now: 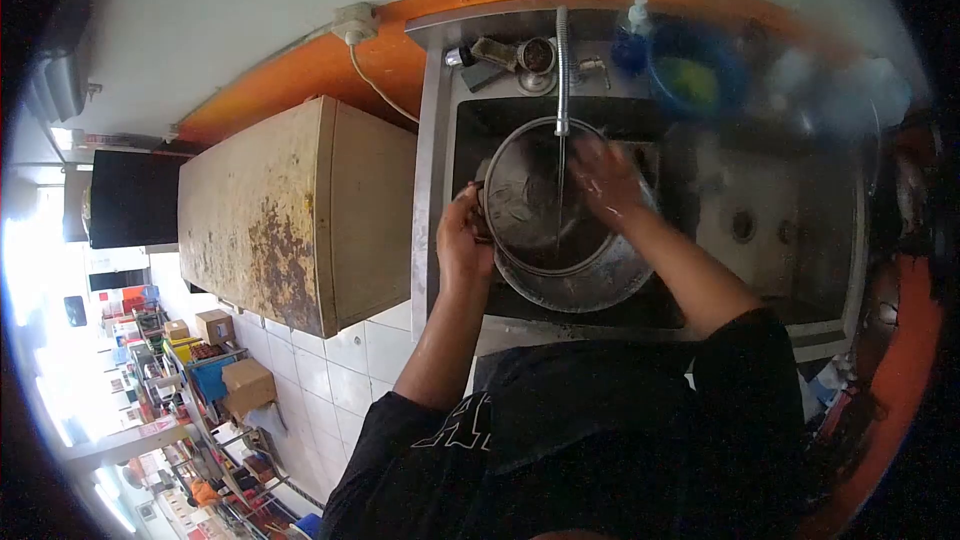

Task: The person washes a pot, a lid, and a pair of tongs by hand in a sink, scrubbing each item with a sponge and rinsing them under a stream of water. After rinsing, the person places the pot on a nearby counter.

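The steel sink (440,140) fills the centre of the view, set into an orange counter (330,65) against a pale wall. Left of the sink stands a large rust-stained cabinet (300,210), its top worn and blotched. The sink's right-hand part shows a drain opening (742,226) on a flat steel surface.

In the left basin sits a large round metal pot (575,275), tilted so that its open mouth faces up toward the camera. A flexible faucet hose (562,60) hangs from the back ledge straight down over the pot, and a thin stream of water (560,180) runs from it into the pot's interior.

The left hand (463,235) grips the pot's left rim, fingers curled over the edge and closed on it. The right hand (605,178) is inside the pot's mouth at the upper right, under or just beside the water stream; it is blurred, with fingers spread fairly wide and nothing visibly held.

On the back ledge, right of the hose, rests a blue bowl (735,70) with a yellow-green sponge-like item (690,82) inside. Just left of it stands a blue pump bottle (632,35). Left of the hose lie small metal fittings (520,55). A white power outlet (355,22) with its cord sits on the wall above the counter.
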`<state>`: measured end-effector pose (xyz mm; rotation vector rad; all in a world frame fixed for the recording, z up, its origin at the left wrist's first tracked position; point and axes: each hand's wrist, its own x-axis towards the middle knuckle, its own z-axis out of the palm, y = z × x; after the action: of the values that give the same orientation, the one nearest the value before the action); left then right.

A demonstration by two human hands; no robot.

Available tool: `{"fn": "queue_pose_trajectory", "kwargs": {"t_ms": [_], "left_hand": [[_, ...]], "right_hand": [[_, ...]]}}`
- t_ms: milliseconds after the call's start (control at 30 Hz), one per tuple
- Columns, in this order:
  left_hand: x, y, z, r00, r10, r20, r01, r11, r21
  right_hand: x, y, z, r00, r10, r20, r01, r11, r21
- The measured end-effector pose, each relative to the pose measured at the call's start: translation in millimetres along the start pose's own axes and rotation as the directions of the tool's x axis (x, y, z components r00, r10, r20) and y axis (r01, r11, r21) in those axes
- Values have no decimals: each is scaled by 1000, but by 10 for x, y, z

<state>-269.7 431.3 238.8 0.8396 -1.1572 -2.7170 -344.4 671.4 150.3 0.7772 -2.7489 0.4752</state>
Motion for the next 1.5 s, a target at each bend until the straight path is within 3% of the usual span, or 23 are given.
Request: {"fn": "queue_pose_trajectory", "kwargs": {"t_ms": [67, 133, 167, 233, 333, 367, 467, 533, 567, 600, 667, 733, 867, 933, 1067, 1100, 1133, 1200, 1233, 1367, 1433, 1467, 1500], "left_hand": [[-11, -31, -117, 996, -87, 15, 87, 995, -56], [-12, -50, -156, 981, -173, 84, 184, 971, -155], [-7, -81, -136, 981, -172, 88, 184, 970, -159], [-20, -162, -98, 971, -232, -49, 226, 967, -116], [-24, -210, -78, 952, -281, -122, 273, 959, -82], [10, -240, -117, 952, -282, -122, 273, 959, -79], [182, -410, -291, 930, -355, -93, 357, 934, 12], [238, -601, -317, 978, 154, -141, -30, 774, 633], [298, -765, -364, 772, 599, 215, -401, 195, 895], [270, -752, -199, 766, 608, 208, -402, 202, 893], [201, -698, 111, 602, 106, 792, -737, -309, 601], [101, -912, 332, 554, -59, 830, -832, -46, 552], [549, -1929, 41, 723, 67, 688, -646, -290, 706], [371, -1885, 187, 663, -50, 747, -749, -47, 661], [155, -1655, 468, 427, -163, 889, -773, 445, 453], [313, -1649, 374, 282, -196, 939, -944, 119, 308], [442, -1636, 259, 292, -180, 939, -941, 122, 316], [388, -1133, 222, 176, -383, 907, -907, -421, -2], [436, -1303, 158, 424, -270, 865, -903, -195, 382], [240, -1156, 215, 501, -282, 818, -862, -244, 444], [114, -926, 322, 565, -543, 621, -824, -413, 388], [111, -960, 205, 563, -544, 622, -825, -408, 390], [106, -1016, 34, 574, -303, 761, -794, -433, 427]], "right_hand": [[171, -69, -680, 995, -94, -12, 91, 984, -151], [207, -118, -937, 933, 333, -138, -332, 943, 33], [186, 8, -886, 933, 330, -140, -330, 944, 28], [69, 394, -730, 631, 561, 535, -770, 537, 345], [-147, 444, -926, 586, 544, 600, -807, 323, 495], [-171, 388, -1102, 518, 471, 714, -823, 45, 567], [-268, 247, -1462, 460, 216, 861, -781, -362, 508], [-242, -42, -1652, 453, 230, 862, -681, -534, 501], [-252, -127, -1660, 428, 239, 871, -616, -629, 475], [-239, -224, -1679, 407, 245, 880, -542, -711, 449], [-192, -475, -1668, 473, 182, 862, -521, -731, 441], [-121, -683, -1647, 465, 267, 844, -433, -763, 480], [-182, -780, -1556, 480, 251, 841, -427, -770, 473], [-181, -957, -1536, 380, 319, 868, -409, -784, 467], [-224, -797, -1546, 451, 468, 760, -311, -716, 625], [-204, -793, -1638, 418, 471, 777, -312, -728, 610], [-239, -772, -1638, 417, 467, 780, -330, -721, 609], [-346, -702, -1613, 466, 403, 787, -321, -752, 575], [-370, -673, -1613, 443, 411, 797, -298, -770, 563], [-303, -573, -1802, 243, 591, 769, -367, -678, 637], [-378, -516, -1855, 325, 578, 748, -410, -627, 663], [-367, -540, -1897, 301, 621, 724, -437, -585, 683], [-368, -561, -1930, 298, 624, 722, -437, -583, 685]]}}
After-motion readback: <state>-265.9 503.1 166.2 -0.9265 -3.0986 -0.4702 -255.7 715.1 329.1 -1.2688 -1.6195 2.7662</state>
